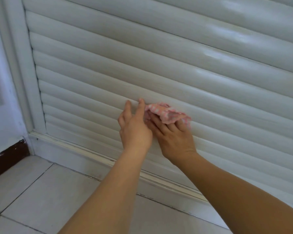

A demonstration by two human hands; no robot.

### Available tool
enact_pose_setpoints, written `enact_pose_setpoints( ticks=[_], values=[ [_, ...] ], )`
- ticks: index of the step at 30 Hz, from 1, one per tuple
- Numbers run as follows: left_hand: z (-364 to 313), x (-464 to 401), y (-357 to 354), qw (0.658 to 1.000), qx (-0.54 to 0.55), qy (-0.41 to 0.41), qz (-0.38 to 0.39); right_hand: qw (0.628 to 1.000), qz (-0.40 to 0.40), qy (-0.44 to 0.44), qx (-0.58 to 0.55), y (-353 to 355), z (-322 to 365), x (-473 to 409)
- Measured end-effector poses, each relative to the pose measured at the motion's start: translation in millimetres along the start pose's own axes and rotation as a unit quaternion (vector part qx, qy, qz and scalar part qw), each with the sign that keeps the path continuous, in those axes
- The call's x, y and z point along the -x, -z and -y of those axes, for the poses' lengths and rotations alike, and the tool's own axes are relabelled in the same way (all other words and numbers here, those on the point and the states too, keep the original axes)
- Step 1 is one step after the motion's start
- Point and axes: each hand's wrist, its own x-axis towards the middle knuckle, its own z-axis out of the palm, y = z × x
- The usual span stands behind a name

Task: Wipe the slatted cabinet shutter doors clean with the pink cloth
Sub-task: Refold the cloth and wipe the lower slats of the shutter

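A white slatted shutter door [159,65] fills most of the head view, its horizontal slats running down to the bottom frame. A pink checked cloth [167,113] is bunched against a lower slat. My right hand [174,139] presses on the cloth, its fingers curled over it. My left hand [135,129] is right beside it on the left, fingers spread and fingertips touching the slats, with its side against the right hand and the cloth's left edge.
The door's white side frame [24,73] runs down the left. A white bottom rail [91,154] meets the pale tiled floor [41,191]. A dark skirting strip [7,157] lies at the lower left below a white wall.
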Motion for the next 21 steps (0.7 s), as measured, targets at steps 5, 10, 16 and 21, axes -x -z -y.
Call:
enact_pose_setpoints(
  ticks=[5,10,16,21],
  values=[
    [-5,2,-5,1.0,0.011,0.018,-0.014,0.999,-0.002,0.043,0.029,1,-21,18],
    [-4,1,-4,0.999,-0.011,0.028,-0.014,0.996,0.026,0.023,0.076,18,-62,89],
    [0,0,-6,1.0,0.003,0.015,-0.023,0.995,0.044,-0.02,0.085,29,-82,130],
    [1,-1,-9,0.999,0.016,0.015,-0.033,0.998,0.017,-0.031,0.051,13,-49,88]
  ],
)
